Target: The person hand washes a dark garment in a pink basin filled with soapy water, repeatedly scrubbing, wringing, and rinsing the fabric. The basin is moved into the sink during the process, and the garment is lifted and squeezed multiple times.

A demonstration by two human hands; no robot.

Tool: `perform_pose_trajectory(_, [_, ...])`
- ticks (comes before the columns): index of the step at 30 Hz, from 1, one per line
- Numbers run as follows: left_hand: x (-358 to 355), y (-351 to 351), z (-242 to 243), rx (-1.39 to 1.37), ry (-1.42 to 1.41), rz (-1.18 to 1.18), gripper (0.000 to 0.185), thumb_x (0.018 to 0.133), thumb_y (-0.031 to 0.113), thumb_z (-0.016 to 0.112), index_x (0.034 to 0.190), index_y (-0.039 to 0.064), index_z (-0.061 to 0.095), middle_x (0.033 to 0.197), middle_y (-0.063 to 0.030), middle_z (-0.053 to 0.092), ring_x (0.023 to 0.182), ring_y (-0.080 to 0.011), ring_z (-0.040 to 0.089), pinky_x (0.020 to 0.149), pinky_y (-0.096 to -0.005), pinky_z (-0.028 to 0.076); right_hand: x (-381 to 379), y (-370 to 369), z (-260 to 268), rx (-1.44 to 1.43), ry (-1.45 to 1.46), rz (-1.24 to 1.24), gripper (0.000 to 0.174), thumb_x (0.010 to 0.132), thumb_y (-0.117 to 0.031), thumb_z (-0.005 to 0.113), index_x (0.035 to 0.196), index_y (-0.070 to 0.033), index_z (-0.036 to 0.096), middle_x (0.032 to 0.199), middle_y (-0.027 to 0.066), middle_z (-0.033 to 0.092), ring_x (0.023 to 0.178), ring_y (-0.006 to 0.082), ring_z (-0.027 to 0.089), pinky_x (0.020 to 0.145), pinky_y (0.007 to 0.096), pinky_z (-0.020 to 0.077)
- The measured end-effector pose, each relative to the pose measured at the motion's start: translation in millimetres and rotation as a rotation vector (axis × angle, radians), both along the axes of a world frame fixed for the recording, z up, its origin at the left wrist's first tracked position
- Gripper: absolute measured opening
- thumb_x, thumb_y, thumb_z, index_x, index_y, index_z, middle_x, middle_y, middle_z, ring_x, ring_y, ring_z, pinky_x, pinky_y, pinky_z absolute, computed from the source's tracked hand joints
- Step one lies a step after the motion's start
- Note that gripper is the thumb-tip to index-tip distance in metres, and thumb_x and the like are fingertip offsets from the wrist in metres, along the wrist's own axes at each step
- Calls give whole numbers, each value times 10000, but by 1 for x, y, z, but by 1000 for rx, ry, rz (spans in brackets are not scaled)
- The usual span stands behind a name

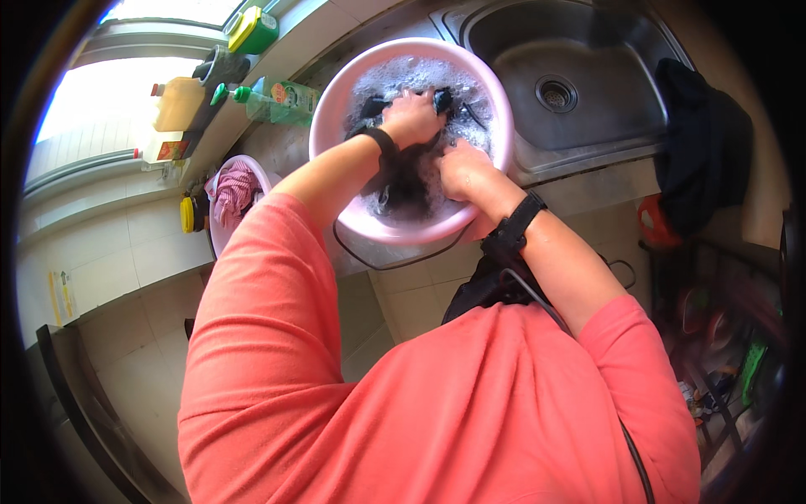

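Observation:
A pink plastic basin (325, 120) holds foamy water with dark wet cloth (409, 179) bunched in it. My left hand (415, 116) grips a fold of this cloth near the middle of the basin, its fingertips partly lost in the suds. Lower and to the right, my right hand (464, 169) is curled at the cloth's edge near the basin's right wall. Foam and water hide some of its fingers. Both hands are slightly blurred, and each wrist wears a black band. Much of the cloth lies under the surface.
Right of the basin is a stainless steel sink (604, 69) with a drain, and dark fabric (702, 138) hangs over the counter edge beyond. A green pump bottle (283, 101) stands to the left. A smaller pink tub (221, 232) holds striped cloth (236, 192). Several containers line the windowsill.

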State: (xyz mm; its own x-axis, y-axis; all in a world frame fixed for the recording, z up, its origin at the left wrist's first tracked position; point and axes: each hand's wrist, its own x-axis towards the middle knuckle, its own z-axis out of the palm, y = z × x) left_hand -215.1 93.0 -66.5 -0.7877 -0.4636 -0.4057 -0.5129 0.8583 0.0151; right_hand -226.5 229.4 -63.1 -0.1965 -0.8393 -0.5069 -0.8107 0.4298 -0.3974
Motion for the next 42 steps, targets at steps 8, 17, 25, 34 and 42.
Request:
perform_pose_trajectory(8, [-10, -76, 25, 454, 43, 150, 367, 891, 324, 555, 1160, 77, 583, 1010, -95, 642, 926, -190, 591, 795, -288, 443, 2, 6, 1, -47, 34, 6, 581, 787, -142, 521, 1328, -339, 441, 1420, 70, 367, 1220, 294, 433, 961, 384, 428])
perform_pose_trajectory(17, [49, -91, 182, 1020, 608, 229, 461, 880, 305, 597, 1280, 101, 488, 1201, -116, 561, 1056, -206, 578, 885, -347, 469, -2, 2, 2, -167, -92, -110, 579, 779, -234, 610, 1335, -274, 453, 1380, 92, 430, 1244, 356, 399, 992, 417, 382])
perform_pose_trajectory(25, [26, -131, 97, -29, 839, 406, 355, 813, 178, 633, 1116, 1, 576, 953, -131, 669, 720, -156, 679, 579, -266, 538, 6, -11, 73, -996, -242, -375, 137, 744, -276, 651, 816, -162, 674, 794, 33, 656, 826, 243, 621, 760, 411, 419])
perform_pose_trajectory(34, [4, -101, 98, 243, 948, 624, 398, 754, 229, 648, 1073, 4, 572, 962, -146, 664, 956, -263, 630, 849, -355, 487, 39, -22, 118, -1088, -403, -373, 395, 685, -426, 739, 921, -117, 667, 821, 59, 616, 904, 220, 549, 845, 374, 393])
perform_pose_trajectory(42, [17, -32, 101, -606, 644, -186, 204, 826, 183, 550, 1018, 116, 567, 986, -67, 588, 801, -243, 654, 650, -393, 514, 45, -19, 113, -1073, -650, -285, 334, 616, -353, 701, 782, -65, 671, 733, 89, 638, 727, 212, 598, 698, 351, 459])
